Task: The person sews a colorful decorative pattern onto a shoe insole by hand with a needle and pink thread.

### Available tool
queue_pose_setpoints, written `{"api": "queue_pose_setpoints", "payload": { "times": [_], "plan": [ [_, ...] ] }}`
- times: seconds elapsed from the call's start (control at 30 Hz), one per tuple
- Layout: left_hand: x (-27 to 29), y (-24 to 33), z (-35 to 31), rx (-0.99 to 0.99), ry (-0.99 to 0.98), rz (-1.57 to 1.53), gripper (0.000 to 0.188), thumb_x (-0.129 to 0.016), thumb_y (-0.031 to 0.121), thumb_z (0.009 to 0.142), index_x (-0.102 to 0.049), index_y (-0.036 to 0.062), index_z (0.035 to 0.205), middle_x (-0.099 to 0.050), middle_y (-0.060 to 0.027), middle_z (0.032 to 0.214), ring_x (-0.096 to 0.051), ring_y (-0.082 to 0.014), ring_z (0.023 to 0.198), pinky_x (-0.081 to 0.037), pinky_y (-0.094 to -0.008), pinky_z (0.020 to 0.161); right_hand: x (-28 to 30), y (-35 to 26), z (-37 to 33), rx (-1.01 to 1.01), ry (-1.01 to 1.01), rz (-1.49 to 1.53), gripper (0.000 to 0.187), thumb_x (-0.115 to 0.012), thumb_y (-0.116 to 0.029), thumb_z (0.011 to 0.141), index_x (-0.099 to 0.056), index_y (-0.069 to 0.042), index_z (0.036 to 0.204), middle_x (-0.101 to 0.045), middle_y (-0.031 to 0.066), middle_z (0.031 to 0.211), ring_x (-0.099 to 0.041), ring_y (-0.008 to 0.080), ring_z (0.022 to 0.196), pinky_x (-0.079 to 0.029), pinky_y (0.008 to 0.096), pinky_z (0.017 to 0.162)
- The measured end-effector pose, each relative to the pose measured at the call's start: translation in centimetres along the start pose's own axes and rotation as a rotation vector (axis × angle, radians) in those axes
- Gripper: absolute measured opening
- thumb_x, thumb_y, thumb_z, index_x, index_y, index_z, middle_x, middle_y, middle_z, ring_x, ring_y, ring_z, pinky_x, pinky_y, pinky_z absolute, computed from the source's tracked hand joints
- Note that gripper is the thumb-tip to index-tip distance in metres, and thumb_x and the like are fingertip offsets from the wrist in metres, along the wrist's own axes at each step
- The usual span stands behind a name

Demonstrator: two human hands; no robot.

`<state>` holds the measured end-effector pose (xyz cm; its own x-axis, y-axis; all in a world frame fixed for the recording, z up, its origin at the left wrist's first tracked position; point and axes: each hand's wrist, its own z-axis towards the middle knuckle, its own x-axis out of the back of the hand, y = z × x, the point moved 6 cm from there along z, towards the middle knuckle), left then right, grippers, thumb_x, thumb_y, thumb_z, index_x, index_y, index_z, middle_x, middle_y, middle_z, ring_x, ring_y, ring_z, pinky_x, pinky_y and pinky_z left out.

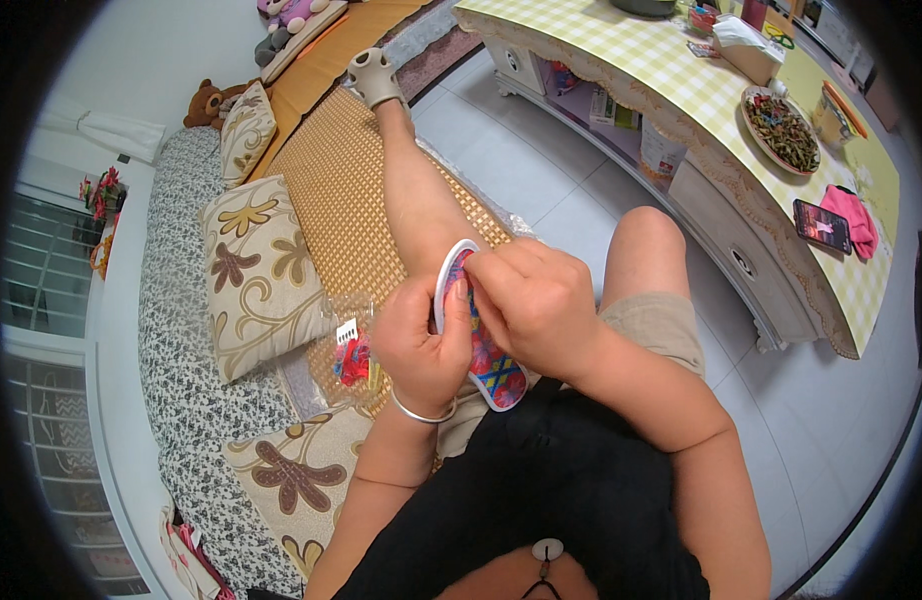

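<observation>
My left hand (418,338) grips the white rim of an oval embroidered insole (494,370) with a red, blue and yellow pattern, held over my lap. My right hand (534,300) is closed on the upper part of the same insole, fingers pinched at its surface. Whether it holds a needle is hidden. A silver bangle sits on my left wrist. A clear plastic bag (353,352) with red and coloured thread lies on the woven mat just left of my left hand.
I sit on a sofa with a woven mat (336,190), one leg stretched along it. Floral cushions (256,270) lie to the left. A low table with a yellow checked cloth (681,75) stands at right, bearing a dish, a phone and a pink cloth.
</observation>
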<state>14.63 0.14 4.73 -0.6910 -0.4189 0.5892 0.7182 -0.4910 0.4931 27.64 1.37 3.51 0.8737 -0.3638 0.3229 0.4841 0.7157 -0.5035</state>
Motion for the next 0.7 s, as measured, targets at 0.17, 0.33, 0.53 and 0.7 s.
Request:
{"api": "queue_pose_setpoints", "payload": {
  "times": [0.17,0.33,0.53,0.7],
  "plan": [
    [0.0,-0.6,0.1,0.060,-0.028,-0.084,0.007,-0.066,0.004,0.081,-0.061,0.0000,0.080,-0.057,-0.0091,0.067,-0.052,-0.0196,0.056,-0.040,-0.0295,0.052,1.3,0.5,-0.7,-0.094,-0.023,0.001,0.015,-0.070,-0.002,0.070,-0.061,-0.001,0.082,-0.060,0.0113,0.068,-0.059,0.0277,0.060,-0.047,0.0356,0.053],
    [-0.1,-1.6,-0.3,0.168,-0.054,-0.264,0.008,-0.066,0.004,0.084,-0.061,-0.0026,0.084,-0.060,-0.0048,0.071,-0.054,-0.0108,0.063,-0.042,-0.0248,0.057,0.9,0.7,-0.3,-0.071,0.014,0.097,0.016,-0.073,-0.003,0.070,-0.063,-0.003,0.083,-0.061,0.0100,0.070,-0.058,0.0266,0.062,-0.046,0.0336,0.055],
    [-1.2,-3.2,-0.6,0.473,-0.241,-1.036,0.009,-0.063,0.000,0.086,-0.062,-0.0016,0.095,-0.063,-0.0041,0.088,-0.059,-0.0103,0.081,-0.047,-0.0230,0.076,-1.5,4.7,-2.4,-0.833,-0.112,1.119,0.013,-0.068,-0.005,0.081,-0.065,0.003,0.092,-0.067,0.0106,0.100,-0.063,0.0181,0.086,-0.049,0.0281,0.078],
    [-2.6,-3.2,-1.3,0.520,-0.310,-1.153,0.009,-0.061,0.001,0.087,-0.061,-0.0023,0.096,-0.064,-0.0065,0.094,-0.059,-0.0113,0.086,-0.048,-0.0243,0.079,-4.6,3.6,-5.3,-1.238,-0.079,1.795,0.011,-0.065,0.001,0.082,-0.065,0.004,0.093,-0.063,0.0139,0.111,-0.064,0.0162,0.089,-0.052,0.0285,0.082]
  ]
}}
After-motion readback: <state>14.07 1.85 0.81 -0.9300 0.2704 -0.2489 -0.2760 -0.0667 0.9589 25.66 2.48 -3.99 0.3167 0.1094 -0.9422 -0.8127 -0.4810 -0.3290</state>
